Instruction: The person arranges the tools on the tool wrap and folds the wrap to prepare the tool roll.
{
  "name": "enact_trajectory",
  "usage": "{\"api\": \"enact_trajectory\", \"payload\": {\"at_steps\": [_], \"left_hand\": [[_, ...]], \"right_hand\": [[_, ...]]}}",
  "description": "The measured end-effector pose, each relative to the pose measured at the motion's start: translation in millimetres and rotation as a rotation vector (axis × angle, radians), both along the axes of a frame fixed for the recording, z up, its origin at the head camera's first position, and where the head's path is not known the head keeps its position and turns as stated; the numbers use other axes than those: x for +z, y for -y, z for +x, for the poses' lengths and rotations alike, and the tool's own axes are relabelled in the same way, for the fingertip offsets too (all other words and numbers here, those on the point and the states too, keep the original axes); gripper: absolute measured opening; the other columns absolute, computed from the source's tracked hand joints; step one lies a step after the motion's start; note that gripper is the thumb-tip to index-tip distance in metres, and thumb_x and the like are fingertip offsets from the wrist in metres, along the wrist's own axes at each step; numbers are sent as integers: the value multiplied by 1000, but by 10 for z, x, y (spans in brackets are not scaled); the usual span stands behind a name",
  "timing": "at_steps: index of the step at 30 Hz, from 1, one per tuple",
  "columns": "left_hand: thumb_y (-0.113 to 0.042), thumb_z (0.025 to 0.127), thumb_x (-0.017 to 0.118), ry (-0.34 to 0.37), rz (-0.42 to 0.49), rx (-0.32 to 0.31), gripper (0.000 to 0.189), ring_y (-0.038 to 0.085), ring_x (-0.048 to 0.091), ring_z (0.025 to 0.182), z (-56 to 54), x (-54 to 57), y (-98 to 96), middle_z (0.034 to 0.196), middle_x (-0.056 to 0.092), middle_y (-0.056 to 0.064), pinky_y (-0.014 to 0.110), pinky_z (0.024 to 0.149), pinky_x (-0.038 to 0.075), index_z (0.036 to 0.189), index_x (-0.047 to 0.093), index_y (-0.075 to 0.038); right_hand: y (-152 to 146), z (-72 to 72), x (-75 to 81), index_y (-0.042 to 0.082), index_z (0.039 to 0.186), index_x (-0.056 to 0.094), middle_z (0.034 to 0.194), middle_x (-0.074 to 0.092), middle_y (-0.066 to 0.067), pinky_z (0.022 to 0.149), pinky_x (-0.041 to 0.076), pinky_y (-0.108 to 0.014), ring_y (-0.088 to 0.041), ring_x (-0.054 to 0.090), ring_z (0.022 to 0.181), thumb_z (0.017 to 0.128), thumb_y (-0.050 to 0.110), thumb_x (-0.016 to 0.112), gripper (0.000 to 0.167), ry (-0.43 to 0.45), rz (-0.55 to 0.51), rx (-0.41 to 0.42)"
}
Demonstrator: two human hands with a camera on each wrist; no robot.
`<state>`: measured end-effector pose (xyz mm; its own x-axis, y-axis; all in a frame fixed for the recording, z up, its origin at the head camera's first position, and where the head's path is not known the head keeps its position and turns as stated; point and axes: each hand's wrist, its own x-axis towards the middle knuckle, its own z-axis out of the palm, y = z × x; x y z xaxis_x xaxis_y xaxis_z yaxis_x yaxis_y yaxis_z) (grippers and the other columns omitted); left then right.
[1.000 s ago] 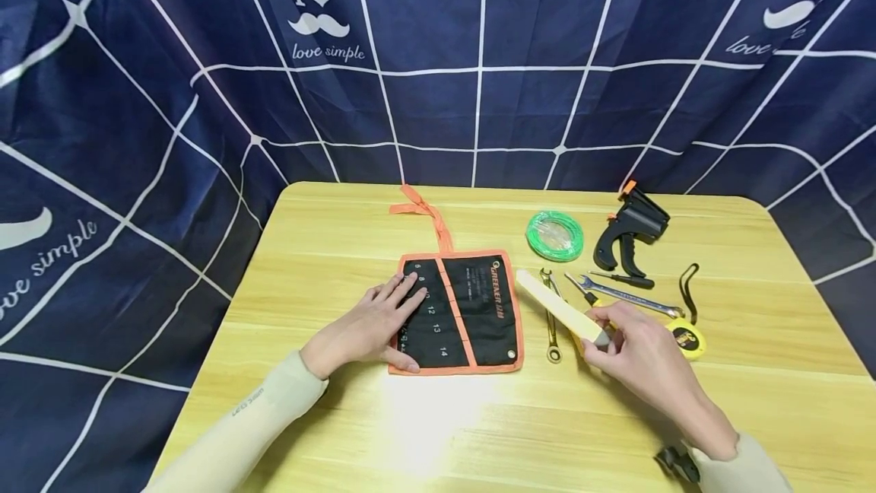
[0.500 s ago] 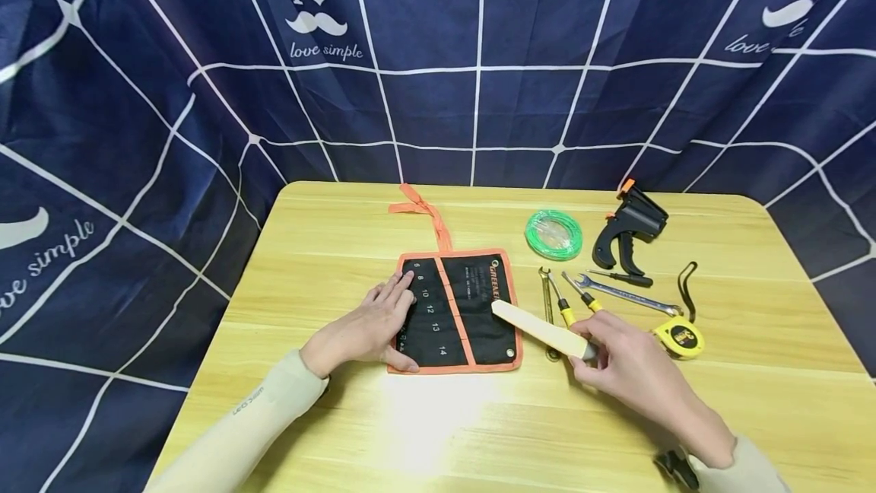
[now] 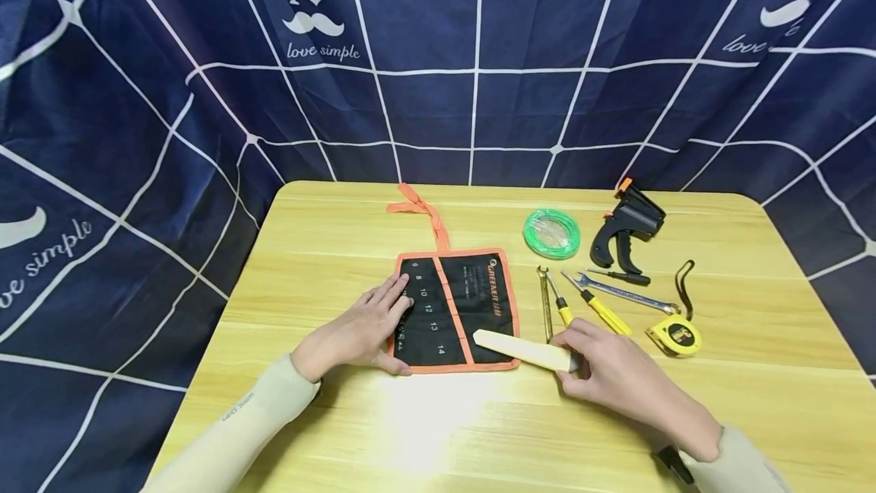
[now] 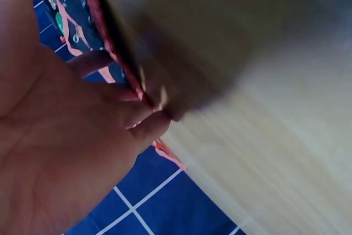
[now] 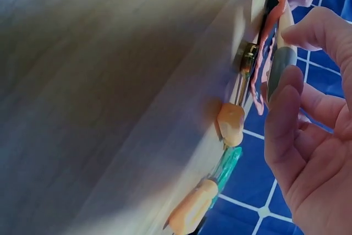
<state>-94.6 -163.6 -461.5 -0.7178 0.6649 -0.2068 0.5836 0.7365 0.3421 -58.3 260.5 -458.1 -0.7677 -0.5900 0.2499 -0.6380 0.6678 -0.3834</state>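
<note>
A black tool pouch with orange edging and printed size numbers lies flat on the table. My left hand rests on its left edge, fingers extended over the numbered side; in the left wrist view the fingertips are at the orange hem. My right hand pinches the grey end of a long pale-yellow tool between thumb and fingers. The tool's far tip points left, over the pouch's lower right part. In the right wrist view the grey end shows between thumb and fingers.
Right of the pouch lie a combination wrench, two yellow-handled screwdrivers, a blue-tinted wrench, and a thin black-handled screwdriver. A yellow tape measure, a green wire coil and a black trigger clamp are further out.
My right hand has moved left and toward me, bringing the pale-yellow tool from beside the pouch to over its lower right part. My left hand stays on the pouch.
</note>
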Motion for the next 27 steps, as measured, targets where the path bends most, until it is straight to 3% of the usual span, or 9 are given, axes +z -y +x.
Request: {"api": "enact_trajectory", "payload": {"at_steps": [9, 18, 27], "left_hand": [[-59, 90, 86, 10, 39, -21, 109, 50, 14, 163, 18, 26, 76, 176, 12, 33, 65, 123, 29, 164, 39, 5], [-66, 89, 83, 5, -56, 49, 117, 51, 15, 162, 125, 10, 87, 177, 10, 31, 69, 123, 26, 174, 28, -7], [-70, 87, 82, -30, -49, 71, 120, 49, 15, 163, 147, -43, 89, 179, 13, 25, 70, 123, 24, 174, 27, -9]], "right_hand": [[-40, -11, 4, 18, 109, 79, 94, 55, 17, 52, 39, -12, 6, 48, 66, 77, 11, 89, 34, 10, -27, 65], [-39, -6, 0, 14, 112, 81, 96, 58, 14, 56, 40, -10, 5, 50, 68, 80, 10, 89, 34, 52, -40, 104], [-39, -64, 19, 12, 115, 79, 95, 58, 14, 58, 46, -17, 3, 52, 71, 83, 9, 89, 34, 111, -19, 113]]}}
